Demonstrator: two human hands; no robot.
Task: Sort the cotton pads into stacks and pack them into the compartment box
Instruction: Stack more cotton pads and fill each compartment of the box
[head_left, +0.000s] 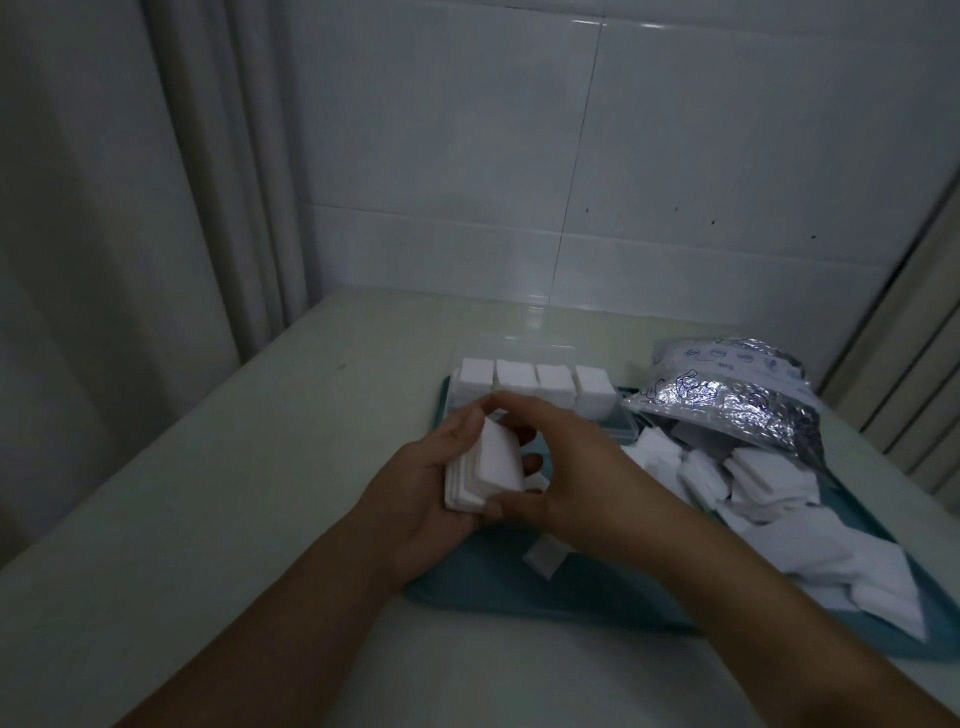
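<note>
both hands grip a small stack of white square cotton pads over the teal plastic tray. left of the grip the pale tabletop lies bare. just beyond the grip stands the clear compartment box, blocking the way forward. right of it, a heap of loose white pads and a crinkled silver foil bag crowd the tray.

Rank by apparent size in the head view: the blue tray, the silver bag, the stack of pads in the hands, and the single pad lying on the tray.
1. Blue tray
2. Silver bag
3. Stack of pads, held by both hands
4. Single pad

The stack is nearer the camera than the bag, but the gap looks clear.
</note>
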